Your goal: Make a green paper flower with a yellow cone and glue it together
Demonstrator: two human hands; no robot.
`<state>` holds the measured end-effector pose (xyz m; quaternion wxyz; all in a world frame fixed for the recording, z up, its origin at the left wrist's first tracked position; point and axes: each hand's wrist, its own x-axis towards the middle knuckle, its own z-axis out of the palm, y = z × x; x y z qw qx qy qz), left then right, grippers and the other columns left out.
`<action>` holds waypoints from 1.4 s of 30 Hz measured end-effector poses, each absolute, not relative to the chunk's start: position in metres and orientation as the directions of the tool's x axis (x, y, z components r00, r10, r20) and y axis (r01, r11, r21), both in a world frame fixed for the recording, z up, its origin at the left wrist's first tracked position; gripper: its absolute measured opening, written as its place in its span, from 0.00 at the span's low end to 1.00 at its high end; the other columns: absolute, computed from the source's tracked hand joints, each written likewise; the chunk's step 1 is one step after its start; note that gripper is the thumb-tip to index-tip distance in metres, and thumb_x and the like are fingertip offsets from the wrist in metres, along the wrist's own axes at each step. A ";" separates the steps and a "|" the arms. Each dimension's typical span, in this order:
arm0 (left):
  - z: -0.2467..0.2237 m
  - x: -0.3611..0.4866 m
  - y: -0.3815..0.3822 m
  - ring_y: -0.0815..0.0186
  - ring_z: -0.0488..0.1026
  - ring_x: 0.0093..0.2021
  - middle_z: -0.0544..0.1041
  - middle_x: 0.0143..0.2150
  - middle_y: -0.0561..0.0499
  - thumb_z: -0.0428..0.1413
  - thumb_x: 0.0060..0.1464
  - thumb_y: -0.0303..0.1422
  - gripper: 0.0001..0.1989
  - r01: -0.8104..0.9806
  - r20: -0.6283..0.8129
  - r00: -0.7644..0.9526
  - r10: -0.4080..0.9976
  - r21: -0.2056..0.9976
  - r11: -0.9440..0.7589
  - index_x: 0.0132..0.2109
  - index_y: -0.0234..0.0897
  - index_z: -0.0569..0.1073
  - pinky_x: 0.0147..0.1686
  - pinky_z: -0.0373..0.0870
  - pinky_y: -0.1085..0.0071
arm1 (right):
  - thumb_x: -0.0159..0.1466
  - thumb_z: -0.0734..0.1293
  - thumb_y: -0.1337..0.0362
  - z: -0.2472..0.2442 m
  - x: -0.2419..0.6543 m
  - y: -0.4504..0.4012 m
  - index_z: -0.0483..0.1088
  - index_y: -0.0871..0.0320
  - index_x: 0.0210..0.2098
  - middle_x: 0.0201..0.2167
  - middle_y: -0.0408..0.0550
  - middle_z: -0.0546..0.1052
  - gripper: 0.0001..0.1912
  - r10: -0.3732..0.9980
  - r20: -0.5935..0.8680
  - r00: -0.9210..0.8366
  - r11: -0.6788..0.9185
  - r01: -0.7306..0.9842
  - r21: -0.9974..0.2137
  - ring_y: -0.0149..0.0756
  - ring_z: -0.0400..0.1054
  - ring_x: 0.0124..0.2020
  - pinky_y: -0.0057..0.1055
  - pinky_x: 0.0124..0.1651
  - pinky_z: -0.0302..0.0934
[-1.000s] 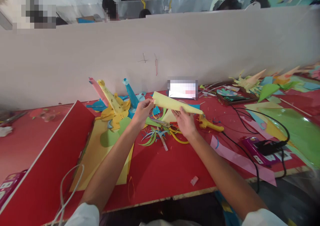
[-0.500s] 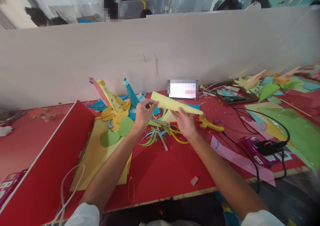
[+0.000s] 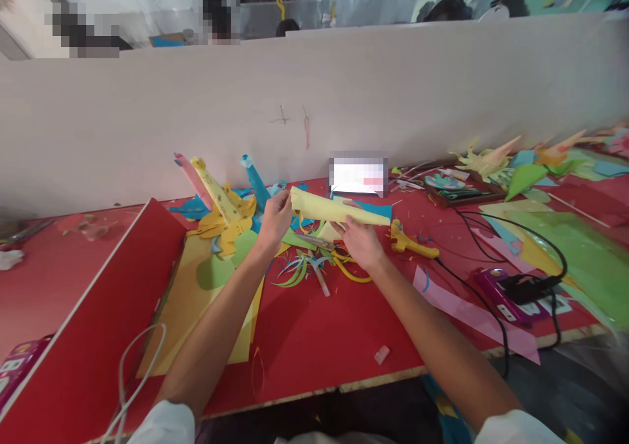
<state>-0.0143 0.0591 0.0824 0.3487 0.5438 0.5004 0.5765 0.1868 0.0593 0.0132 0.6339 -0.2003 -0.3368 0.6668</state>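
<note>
Between my two hands a pale yellow paper cone (image 3: 324, 206) lies nearly level above the table, its wide end at the left and its narrow end at the right. My left hand (image 3: 276, 220) pinches the rim of the wide end. Fingers of my right hand (image 3: 362, 242) are closed round the narrower part from below. Under the cone are scissors (image 3: 314, 240), green paper strips (image 3: 295, 275) and blue paper (image 3: 376, 211). A yellow glue gun (image 3: 415, 244) lies just right of my right hand.
Finished-looking paper cones, such as a yellow one (image 3: 216, 192) and a blue one (image 3: 255, 179), stand at the back left. Yellow sheets (image 3: 201, 326) lie left beside a red divider (image 3: 93, 313). At right are a purple power strip (image 3: 511, 296), black cables and a pink strip (image 3: 476, 319).
My left hand has moved slightly left and up to the cone's wide rim. The cone has shifted a little left, and its narrow end no longer overlaps the glue gun's tip.
</note>
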 end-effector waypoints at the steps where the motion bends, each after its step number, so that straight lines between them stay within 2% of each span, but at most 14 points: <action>1: 0.081 -0.013 0.060 0.70 0.59 0.27 0.65 0.27 0.54 0.58 0.66 0.46 0.19 0.137 0.284 -0.159 0.946 0.955 -0.264 0.32 0.38 0.71 0.28 0.56 0.72 | 0.55 0.82 0.60 0.014 0.187 0.059 0.78 0.42 0.47 0.50 0.38 0.85 0.21 0.980 0.157 -0.121 0.026 -0.709 -0.705 0.43 0.77 0.60 0.51 0.69 0.69; 7: 0.078 -0.007 0.059 0.68 0.56 0.27 0.61 0.27 0.55 0.52 0.68 0.59 0.28 0.222 0.389 -0.150 0.909 0.909 -0.353 0.31 0.39 0.65 0.28 0.52 0.68 | 0.55 0.82 0.58 0.018 0.188 0.058 0.78 0.42 0.50 0.53 0.39 0.84 0.24 0.980 0.154 -0.126 0.023 -0.695 -0.719 0.43 0.76 0.61 0.51 0.71 0.68; 12: 0.077 -0.003 0.053 0.69 0.52 0.27 0.57 0.25 0.56 0.57 0.67 0.54 0.28 0.423 0.480 -0.202 0.854 0.829 -0.366 0.28 0.40 0.59 0.29 0.48 0.66 | 0.55 0.83 0.53 0.017 0.186 0.056 0.78 0.41 0.49 0.53 0.39 0.85 0.24 0.975 0.162 -0.152 0.007 -0.706 -0.708 0.44 0.77 0.60 0.51 0.69 0.70; 15: 0.079 -0.001 0.049 0.69 0.52 0.26 0.57 0.24 0.57 0.59 0.66 0.49 0.26 0.481 0.503 -0.229 0.834 0.803 -0.352 0.27 0.40 0.59 0.29 0.47 0.66 | 0.56 0.83 0.51 0.013 0.186 0.058 0.78 0.45 0.44 0.49 0.39 0.86 0.20 0.983 0.101 -0.153 -0.050 -0.755 -0.653 0.42 0.80 0.55 0.51 0.67 0.73; 18: 0.082 -0.001 0.048 0.68 0.55 0.27 0.61 0.26 0.56 0.57 0.68 0.49 0.22 0.436 0.511 -0.184 0.840 0.808 -0.396 0.31 0.40 0.65 0.29 0.50 0.67 | 0.58 0.83 0.56 0.008 0.190 0.065 0.77 0.49 0.38 0.42 0.40 0.86 0.16 0.997 0.004 -0.078 -0.060 -0.801 -0.595 0.39 0.81 0.48 0.48 0.66 0.74; 22: 0.084 -0.003 0.051 0.68 0.61 0.30 0.74 0.35 0.50 0.55 0.68 0.50 0.18 0.275 0.462 -0.111 0.880 0.865 -0.419 0.43 0.40 0.74 0.29 0.55 0.70 | 0.62 0.80 0.59 0.005 0.198 0.073 0.76 0.52 0.34 0.41 0.43 0.86 0.11 1.000 -0.029 -0.007 -0.022 -0.814 -0.581 0.38 0.81 0.47 0.45 0.67 0.72; 24: 0.083 -0.006 0.055 0.68 0.60 0.28 0.71 0.31 0.52 0.56 0.67 0.51 0.19 0.247 0.409 -0.117 0.905 0.895 -0.372 0.40 0.40 0.73 0.27 0.54 0.71 | 0.61 0.80 0.62 0.005 0.200 0.075 0.75 0.51 0.33 0.40 0.42 0.86 0.10 1.000 -0.022 -0.008 -0.019 -0.813 -0.582 0.37 0.81 0.47 0.44 0.67 0.72; 26: 0.080 -0.009 0.059 0.69 0.56 0.26 0.62 0.26 0.55 0.56 0.67 0.53 0.23 0.230 0.365 -0.143 0.920 0.916 -0.328 0.33 0.40 0.69 0.26 0.51 0.70 | 0.59 0.80 0.64 0.006 0.200 0.074 0.75 0.50 0.32 0.38 0.41 0.86 0.10 1.000 -0.017 -0.011 -0.019 -0.813 -0.582 0.38 0.81 0.47 0.44 0.67 0.72; 29: 0.075 -0.013 0.062 0.70 0.50 0.25 0.53 0.25 0.57 0.56 0.66 0.57 0.28 0.241 0.353 -0.199 0.914 0.922 -0.303 0.29 0.41 0.61 0.25 0.47 0.69 | 0.57 0.80 0.66 0.009 0.196 0.071 0.73 0.50 0.28 0.39 0.40 0.87 0.12 1.000 0.014 -0.012 -0.002 -0.817 -0.576 0.39 0.81 0.49 0.45 0.66 0.73; 33: 0.069 -0.013 0.064 0.70 0.51 0.26 0.54 0.27 0.56 0.56 0.65 0.60 0.30 0.275 0.374 -0.269 0.887 0.913 -0.301 0.30 0.40 0.60 0.24 0.48 0.70 | 0.57 0.80 0.67 0.015 0.192 0.065 0.72 0.50 0.28 0.47 0.41 0.87 0.13 0.997 0.076 -0.028 0.022 -0.809 -0.587 0.40 0.79 0.57 0.46 0.68 0.71; 37: 0.069 -0.011 0.063 0.71 0.49 0.23 0.52 0.26 0.58 0.55 0.64 0.62 0.29 0.084 0.246 -0.282 0.927 0.969 -0.232 0.33 0.42 0.61 0.22 0.49 0.70 | 0.59 0.79 0.65 0.018 0.193 0.064 0.75 0.49 0.34 0.52 0.43 0.86 0.09 0.996 0.084 -0.020 0.036 -0.793 -0.608 0.43 0.76 0.63 0.52 0.71 0.68; 39: 0.070 -0.012 0.063 0.72 0.48 0.22 0.53 0.25 0.59 0.56 0.65 0.60 0.27 0.059 0.228 -0.255 0.940 0.974 -0.221 0.33 0.41 0.64 0.22 0.48 0.70 | 0.59 0.79 0.64 0.017 0.194 0.065 0.75 0.50 0.35 0.50 0.44 0.87 0.10 0.998 0.058 -0.001 0.034 -0.794 -0.607 0.44 0.77 0.62 0.52 0.71 0.69; 42: 0.071 -0.015 0.064 0.71 0.51 0.24 0.58 0.24 0.58 0.59 0.64 0.52 0.22 0.175 0.300 -0.213 0.930 0.948 -0.266 0.31 0.39 0.69 0.24 0.49 0.71 | 0.59 0.80 0.63 0.015 0.194 0.067 0.76 0.48 0.40 0.50 0.41 0.87 0.13 0.998 0.056 -0.005 0.030 -0.794 -0.607 0.40 0.78 0.60 0.48 0.71 0.69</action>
